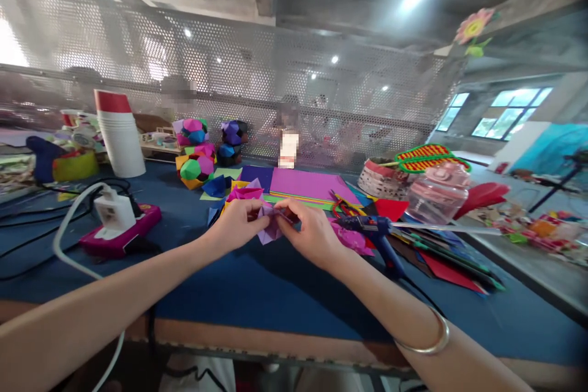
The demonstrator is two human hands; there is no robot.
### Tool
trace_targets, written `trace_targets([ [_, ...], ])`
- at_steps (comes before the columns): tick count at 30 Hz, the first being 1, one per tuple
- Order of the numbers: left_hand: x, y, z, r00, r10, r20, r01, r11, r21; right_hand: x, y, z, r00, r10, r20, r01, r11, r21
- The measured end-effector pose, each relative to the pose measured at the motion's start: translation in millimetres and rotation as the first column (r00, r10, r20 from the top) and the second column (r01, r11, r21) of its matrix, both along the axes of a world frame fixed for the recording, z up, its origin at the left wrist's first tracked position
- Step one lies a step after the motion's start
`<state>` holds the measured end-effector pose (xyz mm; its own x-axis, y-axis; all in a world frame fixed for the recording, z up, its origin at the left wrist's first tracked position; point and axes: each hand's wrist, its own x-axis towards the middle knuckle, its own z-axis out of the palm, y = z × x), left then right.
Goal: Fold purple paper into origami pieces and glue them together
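Note:
A folded piece of light purple paper (269, 233) is held up between my two hands, above the blue table. My left hand (241, 218) pinches its left side with thumb and fingers. On the other side, my right hand (309, 226) grips the paper's upper right edge, its fingertips close to the left thumb. Pink and yellow folded paper pieces (245, 192) sit just behind the left hand. A stack of purple and other coloured sheets (310, 185) lies behind the hands. Right of my right hand rests a blue glue gun (367, 225) with a clear stick.
A magenta power strip (122, 229) with a white plug and cables lies left. Stacked paper cups (119, 141) and folded paper balls (195, 162) stand behind. At right are a pink clear jar (436, 196), scissors (342, 203), pens (459, 260) and a woven basket (381, 179).

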<state>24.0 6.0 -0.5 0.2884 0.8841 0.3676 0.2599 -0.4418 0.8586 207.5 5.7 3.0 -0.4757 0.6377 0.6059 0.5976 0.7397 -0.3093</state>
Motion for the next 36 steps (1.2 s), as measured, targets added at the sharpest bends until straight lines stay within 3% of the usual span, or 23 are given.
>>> trace_targets([
  [5,-3,3,-6.4,0.996,0.037,-0.078,-0.033,0.998,0.053,0,-1,0.5,0.999,0.007,0.038,-0.013,0.988,0.151],
  [9,-5,5,-11.8,0.995,0.047,-0.089,-0.040,0.996,0.078,-4,-4,1.0,0.997,0.070,-0.026,-0.065,0.985,0.159],
  [11,-5,5,-12.8,0.991,0.073,-0.109,-0.063,0.994,0.094,-7,-6,1.7,0.986,0.081,-0.143,-0.069,0.994,0.084],
  [13,-5,3,-12.0,0.984,0.109,-0.138,-0.093,0.988,0.120,-10,-6,2.5,0.959,0.047,-0.278,-0.073,0.994,-0.084],
  [16,-3,-2,-8.3,0.973,0.146,-0.176,-0.118,0.980,0.162,-11,-5,3.0,0.905,-0.046,-0.423,-0.126,0.921,-0.370],
  [19,-2,-4,-5.7,0.974,0.150,-0.170,-0.126,0.981,0.145,-11,-3,2.7,0.878,-0.080,-0.472,-0.171,0.868,-0.466],
  [23,-4,3,-7.7,0.985,0.127,-0.115,-0.117,0.989,0.088,-11,-2,1.9,0.865,-0.044,-0.499,-0.213,0.870,-0.446],
  [30,-8,16,-16.4,0.991,0.102,-0.091,-0.099,0.994,0.038,-7,3,2.2,0.847,-0.012,-0.532,-0.147,0.956,-0.255],
  [36,-8,19,-17.4,0.991,0.093,-0.094,-0.091,0.996,0.027,-7,2,1.8,0.854,-0.149,-0.499,-0.027,0.944,-0.328],
])
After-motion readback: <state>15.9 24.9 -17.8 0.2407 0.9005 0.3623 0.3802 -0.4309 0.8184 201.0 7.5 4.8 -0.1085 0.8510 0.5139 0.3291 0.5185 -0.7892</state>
